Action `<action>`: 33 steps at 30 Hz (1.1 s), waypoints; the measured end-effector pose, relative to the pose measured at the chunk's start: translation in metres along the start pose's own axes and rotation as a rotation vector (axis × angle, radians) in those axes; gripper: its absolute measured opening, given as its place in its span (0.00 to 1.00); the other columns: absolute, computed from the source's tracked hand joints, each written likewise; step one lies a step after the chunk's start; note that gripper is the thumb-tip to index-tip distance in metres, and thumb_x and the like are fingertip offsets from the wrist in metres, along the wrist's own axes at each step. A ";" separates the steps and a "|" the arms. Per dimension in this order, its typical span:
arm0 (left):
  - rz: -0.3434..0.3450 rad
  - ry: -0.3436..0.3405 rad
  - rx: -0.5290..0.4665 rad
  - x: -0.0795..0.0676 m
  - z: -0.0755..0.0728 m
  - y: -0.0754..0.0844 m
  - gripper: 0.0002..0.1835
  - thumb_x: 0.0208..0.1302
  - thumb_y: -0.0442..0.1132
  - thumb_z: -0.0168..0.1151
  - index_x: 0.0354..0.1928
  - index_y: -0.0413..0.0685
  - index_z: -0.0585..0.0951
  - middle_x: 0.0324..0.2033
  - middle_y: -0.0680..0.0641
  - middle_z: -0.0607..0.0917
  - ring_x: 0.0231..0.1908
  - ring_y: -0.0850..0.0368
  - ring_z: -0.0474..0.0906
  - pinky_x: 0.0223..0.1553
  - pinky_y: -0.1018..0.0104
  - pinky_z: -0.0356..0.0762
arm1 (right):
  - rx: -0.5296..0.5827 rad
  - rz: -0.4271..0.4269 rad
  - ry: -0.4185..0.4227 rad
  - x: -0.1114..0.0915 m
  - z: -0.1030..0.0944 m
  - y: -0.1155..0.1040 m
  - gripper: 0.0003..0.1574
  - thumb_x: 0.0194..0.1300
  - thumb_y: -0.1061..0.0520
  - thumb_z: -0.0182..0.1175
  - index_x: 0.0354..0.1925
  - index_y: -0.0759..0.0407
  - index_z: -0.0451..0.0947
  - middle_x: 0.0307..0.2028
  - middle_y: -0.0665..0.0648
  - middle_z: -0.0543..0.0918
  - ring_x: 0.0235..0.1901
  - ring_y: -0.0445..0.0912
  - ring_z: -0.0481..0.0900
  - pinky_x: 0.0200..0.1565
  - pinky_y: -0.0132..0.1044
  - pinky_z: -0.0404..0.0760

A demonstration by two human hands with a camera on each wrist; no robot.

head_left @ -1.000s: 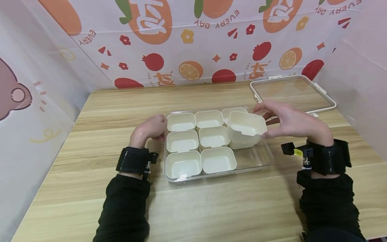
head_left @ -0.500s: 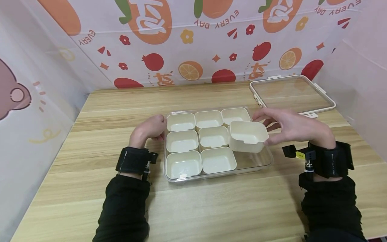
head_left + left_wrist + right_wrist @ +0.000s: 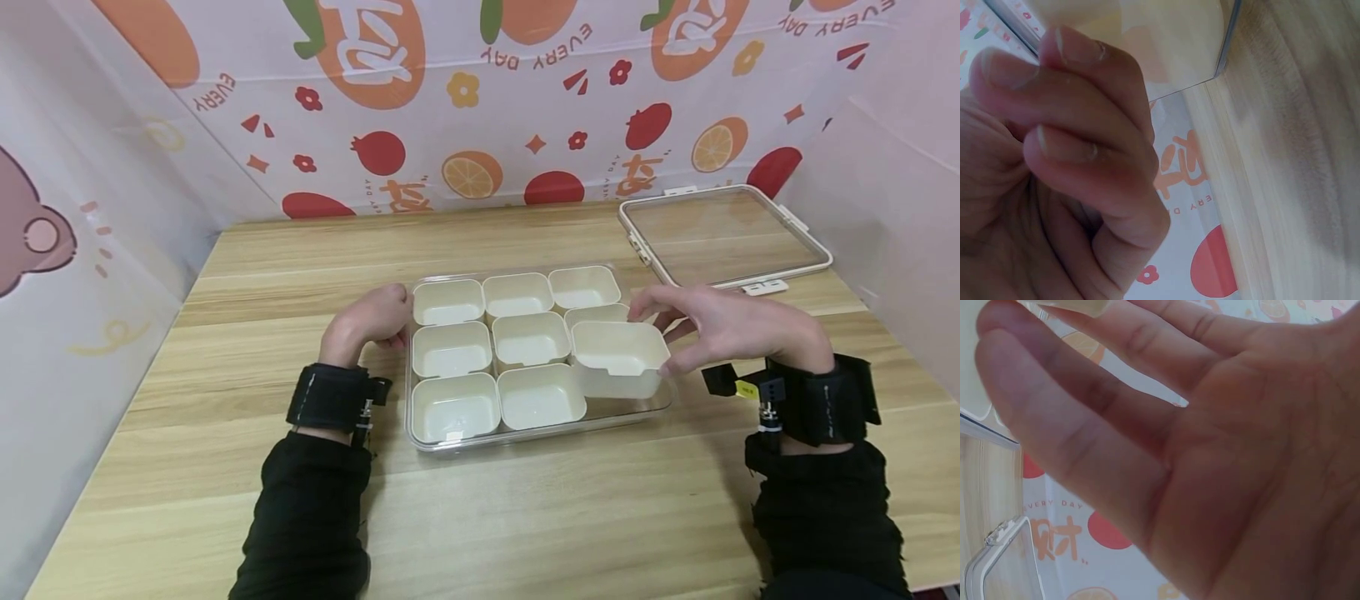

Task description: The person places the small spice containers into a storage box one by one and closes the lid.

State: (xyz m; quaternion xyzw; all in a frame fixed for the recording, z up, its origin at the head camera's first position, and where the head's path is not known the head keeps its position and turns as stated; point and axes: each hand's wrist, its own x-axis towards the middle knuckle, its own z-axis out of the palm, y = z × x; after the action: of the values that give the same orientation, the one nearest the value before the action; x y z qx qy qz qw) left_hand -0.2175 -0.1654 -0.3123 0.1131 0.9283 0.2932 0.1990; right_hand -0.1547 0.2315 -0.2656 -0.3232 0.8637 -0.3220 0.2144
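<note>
My right hand [image 3: 738, 329] pinches a small cream rectangular cup [image 3: 618, 383] by its right side, thumb in front and fingers behind. The cup is held above the front right corner of a clear shallow box [image 3: 525, 435], overlapping the middle row's right cup [image 3: 596, 314]. Similar cream cups stand in rows inside the box, among them a front left one [image 3: 456, 408]. Beside the box's left wall, my left hand [image 3: 375, 314] has its fingers curled, knuckles right at the rim. The left wrist view shows those fingers [image 3: 1104, 169] curled in front of the clear wall [image 3: 1172, 50].
Behind the right hand, a clear lid [image 3: 727, 233] with a white frame and clips lies on the wooden table [image 3: 555, 517]. A fruit-print cloth [image 3: 465, 108] hangs along the table's back edge, with pale cloth at both sides.
My right hand has brought the cup forward, from over the middle row toward the box's front right corner. The middle row's right cup now shows behind it. The left hand stays put.
</note>
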 end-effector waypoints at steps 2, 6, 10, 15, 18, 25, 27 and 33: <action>-0.001 -0.001 0.004 0.000 0.000 0.000 0.20 0.67 0.34 0.26 0.30 0.36 0.71 0.14 0.46 0.76 0.15 0.54 0.73 0.18 0.66 0.71 | -0.002 0.019 -0.009 -0.001 0.000 0.000 0.35 0.46 0.59 0.66 0.52 0.54 0.63 0.47 0.55 0.71 0.43 0.45 0.74 0.46 0.50 0.75; -0.003 -0.001 0.004 0.001 0.000 0.000 0.21 0.68 0.35 0.26 0.30 0.36 0.72 0.14 0.46 0.76 0.16 0.54 0.73 0.19 0.65 0.72 | 0.006 0.034 -0.021 -0.002 0.001 0.002 0.36 0.46 0.61 0.66 0.53 0.53 0.62 0.48 0.55 0.70 0.44 0.45 0.73 0.46 0.50 0.75; -0.004 -0.005 0.000 0.000 0.000 0.001 0.21 0.68 0.34 0.26 0.29 0.36 0.72 0.14 0.46 0.76 0.16 0.54 0.73 0.19 0.65 0.72 | 0.005 0.020 -0.035 -0.003 0.001 0.004 0.37 0.45 0.62 0.66 0.53 0.54 0.61 0.48 0.55 0.70 0.45 0.45 0.73 0.47 0.49 0.74; -0.007 -0.002 -0.002 0.000 -0.001 0.001 0.21 0.68 0.35 0.26 0.28 0.36 0.72 0.14 0.46 0.76 0.16 0.54 0.73 0.19 0.66 0.72 | -0.010 0.038 -0.035 -0.004 0.000 0.006 0.38 0.43 0.61 0.68 0.53 0.54 0.62 0.48 0.54 0.70 0.46 0.45 0.71 0.47 0.47 0.74; -0.006 -0.001 -0.002 -0.001 -0.001 0.001 0.21 0.68 0.34 0.26 0.28 0.36 0.71 0.14 0.46 0.76 0.16 0.54 0.73 0.19 0.65 0.72 | -0.013 0.058 -0.037 -0.004 0.000 0.006 0.38 0.43 0.60 0.68 0.52 0.53 0.63 0.48 0.53 0.71 0.46 0.45 0.71 0.47 0.46 0.74; -0.009 0.002 -0.005 0.000 0.000 0.001 0.20 0.68 0.34 0.27 0.30 0.36 0.71 0.14 0.46 0.76 0.16 0.54 0.73 0.19 0.66 0.72 | -0.016 0.045 -0.060 -0.003 0.001 0.007 0.36 0.43 0.58 0.69 0.51 0.55 0.64 0.47 0.55 0.71 0.45 0.46 0.72 0.47 0.48 0.74; -0.007 0.002 -0.005 0.000 0.000 0.001 0.20 0.68 0.34 0.27 0.30 0.36 0.71 0.14 0.46 0.76 0.16 0.54 0.73 0.19 0.66 0.72 | -0.024 0.059 -0.063 -0.003 0.002 0.007 0.36 0.43 0.57 0.69 0.51 0.55 0.65 0.47 0.56 0.72 0.45 0.48 0.72 0.47 0.51 0.74; -0.010 0.003 -0.010 0.000 -0.001 0.000 0.20 0.68 0.34 0.27 0.29 0.36 0.71 0.14 0.46 0.76 0.16 0.54 0.73 0.18 0.66 0.72 | -0.077 0.133 -0.078 0.000 0.007 0.005 0.39 0.42 0.57 0.69 0.54 0.53 0.67 0.50 0.55 0.72 0.44 0.48 0.72 0.45 0.51 0.74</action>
State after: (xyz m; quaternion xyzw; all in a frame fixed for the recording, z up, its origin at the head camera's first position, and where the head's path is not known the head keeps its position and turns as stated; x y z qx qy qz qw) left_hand -0.2182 -0.1654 -0.3115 0.1071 0.9276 0.2972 0.1994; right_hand -0.1529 0.2321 -0.2740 -0.2853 0.8859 -0.2607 0.2565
